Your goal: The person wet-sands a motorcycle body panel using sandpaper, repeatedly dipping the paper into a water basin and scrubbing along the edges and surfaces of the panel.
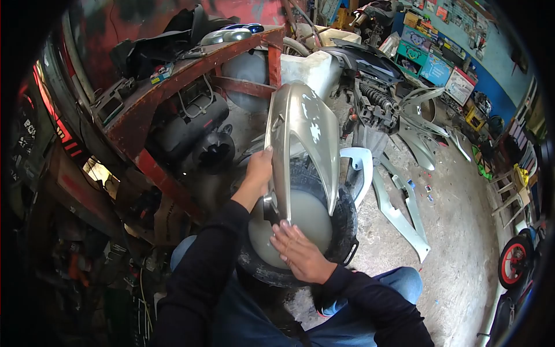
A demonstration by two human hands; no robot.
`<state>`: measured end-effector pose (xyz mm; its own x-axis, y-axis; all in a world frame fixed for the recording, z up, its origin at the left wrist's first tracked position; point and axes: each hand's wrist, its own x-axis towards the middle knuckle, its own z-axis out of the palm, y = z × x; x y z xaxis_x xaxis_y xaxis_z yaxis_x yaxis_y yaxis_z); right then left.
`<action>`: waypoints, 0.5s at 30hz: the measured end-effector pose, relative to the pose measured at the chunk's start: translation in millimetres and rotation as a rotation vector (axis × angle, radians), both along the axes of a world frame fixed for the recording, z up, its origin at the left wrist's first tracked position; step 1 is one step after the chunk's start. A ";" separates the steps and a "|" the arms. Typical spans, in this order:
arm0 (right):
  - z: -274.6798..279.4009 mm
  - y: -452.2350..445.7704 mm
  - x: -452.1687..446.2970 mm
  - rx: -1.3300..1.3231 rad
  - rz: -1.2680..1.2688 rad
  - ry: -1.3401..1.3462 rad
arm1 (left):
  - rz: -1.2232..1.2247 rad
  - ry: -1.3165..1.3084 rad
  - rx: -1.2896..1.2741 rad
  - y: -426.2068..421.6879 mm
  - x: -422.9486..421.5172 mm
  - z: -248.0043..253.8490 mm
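A silvery-beige motorcycle body panel (281, 133) stands tilted over a black tub (266, 277) of cloudy water (310, 211). Its surface looks wet, with bright reflections near the top. My left hand (258, 175) grips the panel's left edge, fingers partly hidden behind it. Below, my right hand (300, 253) lies flat with fingers stretched out at the panel's lower tip, over the water. Whether anything thin is under those fingers cannot be seen.
A red workbench (173, 81) stands left, with a black tank (199, 121) beneath. On the concrete floor to the right lie a white curved part (361, 173), a pale long panel (399, 222) and other fairings (419, 144). A red-rimmed wheel (514, 261) stands far right.
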<state>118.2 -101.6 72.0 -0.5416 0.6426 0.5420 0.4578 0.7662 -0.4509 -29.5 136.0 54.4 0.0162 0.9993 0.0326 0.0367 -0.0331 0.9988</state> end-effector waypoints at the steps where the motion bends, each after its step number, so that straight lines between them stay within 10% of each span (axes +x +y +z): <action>1: -8.3 -5.3 0.6 0.036 0.012 -0.047 | -0.007 -0.055 -0.077 3.4 -1.0 2.2; 9: -46.6 -22.0 23.9 0.095 0.173 -0.197 | -0.010 -0.149 -0.238 5.0 -11.9 47.8; 15: 27.2 19.7 51.0 0.217 -0.252 0.031 | -0.079 -0.098 -0.127 1.8 -25.2 42.4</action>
